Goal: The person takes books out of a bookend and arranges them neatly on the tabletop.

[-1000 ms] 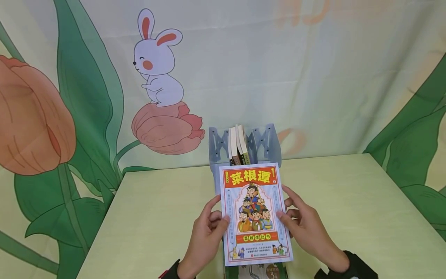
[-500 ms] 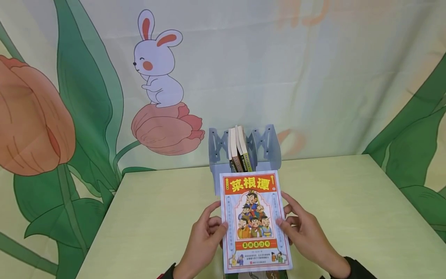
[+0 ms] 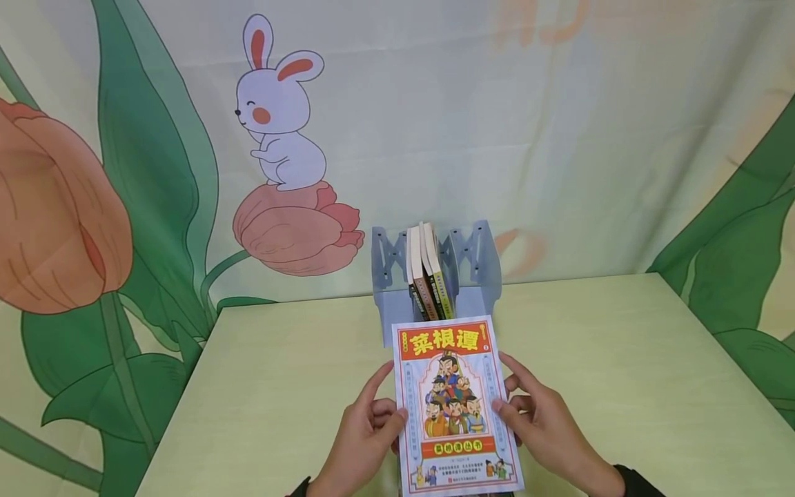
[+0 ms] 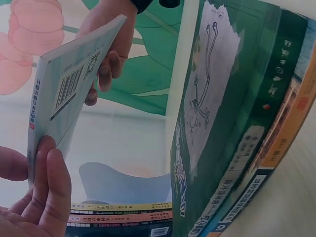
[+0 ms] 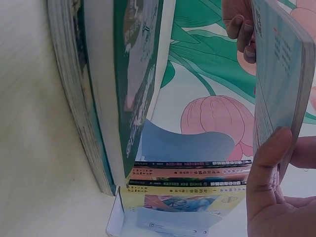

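Observation:
A thin book [image 3: 457, 407] with a pale blue, red-bannered cover of cartoon figures faces up between my two hands. My left hand [image 3: 366, 435] pinches its left edge, thumb on the cover and fingers beneath. On the opposite edge, my right hand [image 3: 549, 428] grips it the same way. Both wrist views show its light blue back cover, and a barcode [image 4: 70, 89] appears in the left one. Below the held book lies a stack with a green book [image 4: 222, 98] on top and an orange-spined book [image 4: 289, 128] under it.
Behind the held book, a blue-grey book rack [image 3: 478, 259] stands near the table's far edge. Several upright books [image 3: 428, 273] fill its middle section. The pale table [image 3: 279, 386] meets a printed curtain [image 3: 422, 103] with a rabbit and tulips.
Both hands have drawn the book toward the body, lower in the head view. More of the rack and its book spines shows, while the stack beneath is now mostly covered.

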The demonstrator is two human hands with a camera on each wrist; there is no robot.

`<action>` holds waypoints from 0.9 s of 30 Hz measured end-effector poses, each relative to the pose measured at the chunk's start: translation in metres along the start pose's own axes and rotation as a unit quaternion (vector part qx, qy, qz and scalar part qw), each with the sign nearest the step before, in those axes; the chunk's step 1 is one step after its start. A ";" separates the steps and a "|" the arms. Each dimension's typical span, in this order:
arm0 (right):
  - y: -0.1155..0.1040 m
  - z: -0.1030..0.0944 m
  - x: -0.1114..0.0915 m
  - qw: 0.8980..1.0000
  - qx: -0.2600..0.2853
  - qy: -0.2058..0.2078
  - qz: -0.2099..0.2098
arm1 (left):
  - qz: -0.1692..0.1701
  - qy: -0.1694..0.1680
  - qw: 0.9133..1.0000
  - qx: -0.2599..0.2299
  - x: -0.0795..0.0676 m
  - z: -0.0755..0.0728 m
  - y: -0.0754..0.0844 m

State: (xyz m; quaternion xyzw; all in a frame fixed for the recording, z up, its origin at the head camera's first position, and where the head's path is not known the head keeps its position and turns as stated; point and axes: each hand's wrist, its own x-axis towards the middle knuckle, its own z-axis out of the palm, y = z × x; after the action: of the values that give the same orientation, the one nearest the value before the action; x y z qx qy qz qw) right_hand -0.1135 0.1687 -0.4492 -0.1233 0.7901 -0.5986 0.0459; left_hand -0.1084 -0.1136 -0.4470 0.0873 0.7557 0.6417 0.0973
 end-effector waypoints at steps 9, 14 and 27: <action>0.008 0.001 -0.003 0.999 -0.001 -0.014 0.029 | -0.015 -0.008 1.000 0.005 -0.002 0.002 -0.006; 0.012 0.001 -0.004 0.999 -0.011 -0.017 0.044 | -0.022 -0.012 1.000 0.009 -0.003 0.003 -0.010; 0.025 0.004 -0.009 0.997 -0.034 -0.038 0.057 | -0.074 -0.028 0.997 0.022 -0.001 0.003 -0.019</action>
State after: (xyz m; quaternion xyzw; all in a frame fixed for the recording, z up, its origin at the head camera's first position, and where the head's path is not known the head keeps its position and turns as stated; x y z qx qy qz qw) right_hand -0.1072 0.1739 -0.4750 -0.1025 0.8137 -0.5623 0.1057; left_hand -0.1065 -0.1138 -0.4667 0.0507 0.7708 0.6136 0.1636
